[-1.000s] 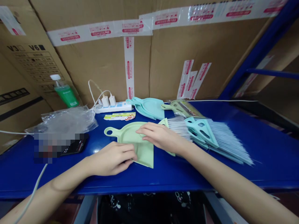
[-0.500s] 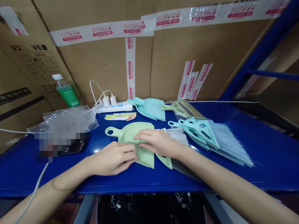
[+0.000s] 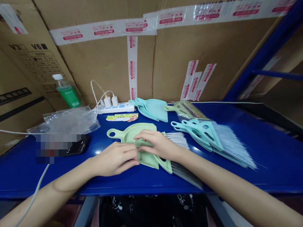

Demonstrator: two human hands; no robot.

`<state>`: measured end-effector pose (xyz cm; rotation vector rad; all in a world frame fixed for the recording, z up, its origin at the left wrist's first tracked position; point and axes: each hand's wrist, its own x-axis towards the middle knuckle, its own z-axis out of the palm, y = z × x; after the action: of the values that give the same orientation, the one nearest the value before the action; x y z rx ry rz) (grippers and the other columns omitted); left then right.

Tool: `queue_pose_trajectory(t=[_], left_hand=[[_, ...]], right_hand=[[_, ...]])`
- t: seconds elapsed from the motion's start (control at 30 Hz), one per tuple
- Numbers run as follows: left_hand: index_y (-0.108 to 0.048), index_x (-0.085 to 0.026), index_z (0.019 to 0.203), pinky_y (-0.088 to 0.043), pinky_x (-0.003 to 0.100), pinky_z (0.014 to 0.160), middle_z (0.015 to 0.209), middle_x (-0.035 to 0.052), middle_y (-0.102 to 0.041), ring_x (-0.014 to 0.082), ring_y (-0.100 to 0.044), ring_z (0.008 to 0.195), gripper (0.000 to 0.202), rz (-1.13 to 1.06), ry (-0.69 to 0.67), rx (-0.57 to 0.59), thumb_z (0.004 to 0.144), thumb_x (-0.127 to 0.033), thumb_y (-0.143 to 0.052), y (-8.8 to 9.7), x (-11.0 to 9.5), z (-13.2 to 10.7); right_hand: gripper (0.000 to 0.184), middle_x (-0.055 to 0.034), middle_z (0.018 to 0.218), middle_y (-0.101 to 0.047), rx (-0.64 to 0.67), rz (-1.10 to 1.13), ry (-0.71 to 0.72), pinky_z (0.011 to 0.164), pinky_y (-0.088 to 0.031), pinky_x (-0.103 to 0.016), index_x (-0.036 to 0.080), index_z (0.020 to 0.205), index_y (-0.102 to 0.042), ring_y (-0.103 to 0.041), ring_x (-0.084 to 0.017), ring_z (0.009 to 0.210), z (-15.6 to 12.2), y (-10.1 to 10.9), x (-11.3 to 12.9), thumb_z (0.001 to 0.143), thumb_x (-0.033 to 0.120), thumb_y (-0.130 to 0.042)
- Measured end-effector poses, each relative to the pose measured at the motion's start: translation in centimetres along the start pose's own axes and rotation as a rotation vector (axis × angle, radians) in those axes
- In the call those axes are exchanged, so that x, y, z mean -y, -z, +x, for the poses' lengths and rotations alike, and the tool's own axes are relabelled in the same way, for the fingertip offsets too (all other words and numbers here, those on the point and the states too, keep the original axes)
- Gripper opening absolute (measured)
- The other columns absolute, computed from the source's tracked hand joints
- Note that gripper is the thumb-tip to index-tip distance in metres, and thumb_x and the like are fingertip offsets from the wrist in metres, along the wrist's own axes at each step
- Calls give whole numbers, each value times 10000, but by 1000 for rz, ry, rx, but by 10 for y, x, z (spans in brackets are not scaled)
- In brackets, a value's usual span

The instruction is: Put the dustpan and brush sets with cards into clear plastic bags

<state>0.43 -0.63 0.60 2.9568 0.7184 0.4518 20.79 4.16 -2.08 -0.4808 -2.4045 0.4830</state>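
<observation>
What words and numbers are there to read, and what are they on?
"V3": left cardboard box, beside an unfilled square.
"V6": same box, beside a black square.
Too small or blurred: the box's other print, and print on the tape, bottle, paper strip, black device.
Cut off: black print along the top edge.

The left cardboard box [image 3: 38, 71] bore "V3" and "V6" in black; red print on the tape [image 3: 101, 29] was too small to read.
</observation>
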Motion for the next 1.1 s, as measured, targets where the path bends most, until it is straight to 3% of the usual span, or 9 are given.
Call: queue_pose_trajectory(t=[0.1,0.2,0.47,0.63,0.8,0.93,1.1], left_hand=[[-539,-180,759,-415,208,587,741,2,-577,112,-538,648,241,116,22,-128,944,-253,-402,0,4,-1],[-567,-187,840,-434,209,603,833,19,-607,126,-579,725,184,209,94,-217,935,-253,-424,-2,7,-1],[-568,-185,1023,-511,277,739,973,63,-660,176,-631,890,236,206,154,-97,946,-315,-387,-4,9,0],[-582,-190,1023,-517,284,761,960,54,-676,174,-638,894,236,186,152,-122,944,-306,-392,-5,7,0],[-567,-181,1055,-515,302,751,1011,66,-669,191,-633,924,231,253,244,-196,938,-279,-394,-5,9,-1],[-550,-191,1046,-511,310,718,999,52,-661,194,-624,907,202,270,334,-178,927,-249,-398,-4,10,-2],[-551,-174,1025,-499,316,689,962,50,-657,207,-592,860,187,357,310,-109,921,-261,-423,-3,11,-1]], right_hand=[[267,-63,952,-634,-29,20,-21,753,-502,-310,164,1016,-552,-598,-164,864,-1,2,1,785,222,-673],[300,-35,902,-614,-29,37,-48,705,-499,-301,186,995,-534,-584,-153,800,-1,4,4,763,279,-700],[294,5,828,-568,-18,93,-68,664,-479,-277,198,903,-508,-560,-141,762,0,3,9,728,270,-733],[282,-12,858,-587,5,85,-71,689,-480,-291,192,922,-512,-569,-151,786,0,5,10,748,287,-713],[322,-78,977,-616,53,3,-54,757,-476,-342,169,1105,-493,-581,-193,894,-2,12,7,825,278,-609],[147,-70,927,-631,49,-100,-93,829,-442,-406,201,953,-548,-577,-221,913,-2,15,5,835,286,-572],[68,-53,872,-618,83,-88,-161,783,-446,-358,188,857,-541,-561,-197,866,-1,13,4,810,220,-578]])
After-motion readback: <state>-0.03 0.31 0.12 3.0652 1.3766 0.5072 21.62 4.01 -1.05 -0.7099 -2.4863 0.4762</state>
